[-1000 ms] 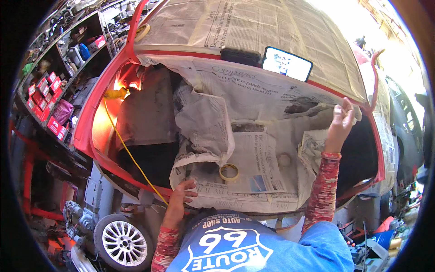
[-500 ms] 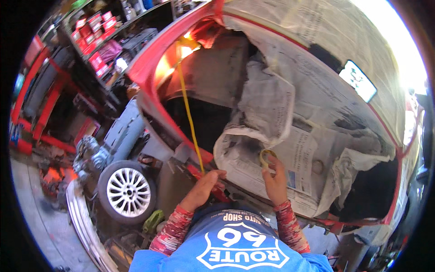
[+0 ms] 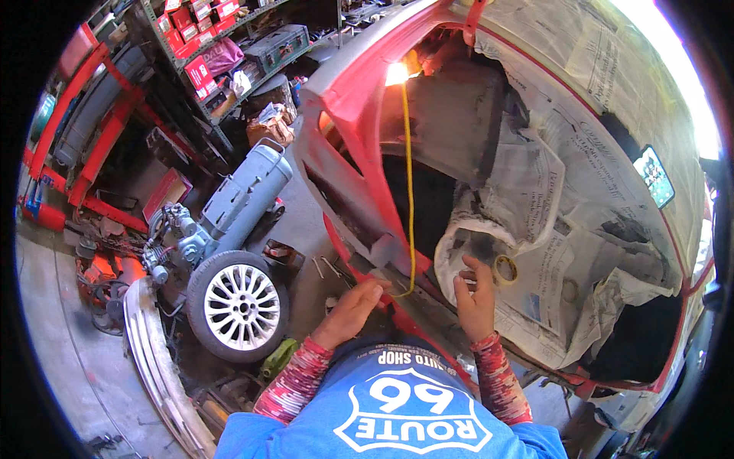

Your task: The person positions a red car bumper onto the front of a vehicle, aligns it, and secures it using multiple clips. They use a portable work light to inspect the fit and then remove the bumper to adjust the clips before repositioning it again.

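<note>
My left hand (image 3: 353,304) is at the lower middle, near the yellow cord (image 3: 409,191), its fingers extended loosely with nothing visible in them. My right hand (image 3: 474,298) is open, fingers apart and slightly bent, just left of a tape roll (image 3: 505,269) that lies on newspaper sheets (image 3: 539,306) lining the trunk opening of a red car body (image 3: 355,115). A glowing work lamp (image 3: 399,73) hangs at the opening's upper corner. A phone with a lit screen (image 3: 654,176) sits on the papered panel (image 3: 604,46) above the trunk.
To the left stand a grey air compressor (image 3: 245,199), a wheel (image 3: 238,302), a curved white bumper part (image 3: 157,359) and a red metal frame (image 3: 95,130). Metal shelves with red boxes (image 3: 202,23) are at the back left. Dark openings (image 3: 634,336) flank the papered trunk.
My view has turned left, showing more floor and shelving. My right hand came down from the upper right edge, was at the tape roll, and now sits just left of it, apart from it.
</note>
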The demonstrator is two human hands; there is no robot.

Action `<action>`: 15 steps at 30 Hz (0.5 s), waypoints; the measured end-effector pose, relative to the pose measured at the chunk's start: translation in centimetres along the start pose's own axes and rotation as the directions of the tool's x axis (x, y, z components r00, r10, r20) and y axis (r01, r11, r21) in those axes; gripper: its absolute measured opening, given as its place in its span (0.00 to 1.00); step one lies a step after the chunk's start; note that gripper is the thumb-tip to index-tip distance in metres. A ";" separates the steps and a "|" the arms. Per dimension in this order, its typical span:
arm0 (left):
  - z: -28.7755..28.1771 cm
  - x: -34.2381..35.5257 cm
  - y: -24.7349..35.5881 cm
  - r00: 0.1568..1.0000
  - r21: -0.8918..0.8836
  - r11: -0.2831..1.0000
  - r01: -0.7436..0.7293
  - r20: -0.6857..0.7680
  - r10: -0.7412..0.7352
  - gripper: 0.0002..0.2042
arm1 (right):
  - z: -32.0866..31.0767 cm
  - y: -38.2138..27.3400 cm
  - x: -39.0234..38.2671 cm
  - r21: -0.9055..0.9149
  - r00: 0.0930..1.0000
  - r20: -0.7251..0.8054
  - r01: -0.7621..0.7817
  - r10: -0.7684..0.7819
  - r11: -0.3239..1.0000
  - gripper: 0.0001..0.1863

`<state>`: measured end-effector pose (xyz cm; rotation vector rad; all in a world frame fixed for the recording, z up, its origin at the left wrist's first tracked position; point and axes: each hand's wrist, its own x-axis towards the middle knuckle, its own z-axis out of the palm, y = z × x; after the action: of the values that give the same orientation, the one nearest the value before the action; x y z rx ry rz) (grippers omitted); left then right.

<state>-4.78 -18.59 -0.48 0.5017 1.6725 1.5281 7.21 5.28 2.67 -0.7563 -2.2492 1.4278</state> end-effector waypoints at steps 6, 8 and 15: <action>-10.0 -2.5 0.2 0.994 0.047 0.995 0.087 -0.074 -0.083 0.21 | 9.4 -4.0 -0.8 0.105 1.000 -0.005 0.023 -0.023 0.994 0.21; -13.0 -2.9 0.3 0.994 0.236 0.968 0.083 -0.086 -0.064 0.20 | 11.6 -4.7 -1.5 0.089 0.999 0.025 0.023 -0.026 0.996 0.21; -20.2 -6.0 -1.4 0.996 0.681 0.732 -0.018 -0.049 0.070 0.27 | 13.5 -4.9 -3.4 -0.031 0.927 0.344 -0.146 0.148 0.989 0.19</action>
<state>-16.40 -36.23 -1.05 0.8785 2.2869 0.9108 1.04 -8.07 1.42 -0.7359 -2.4992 1.7440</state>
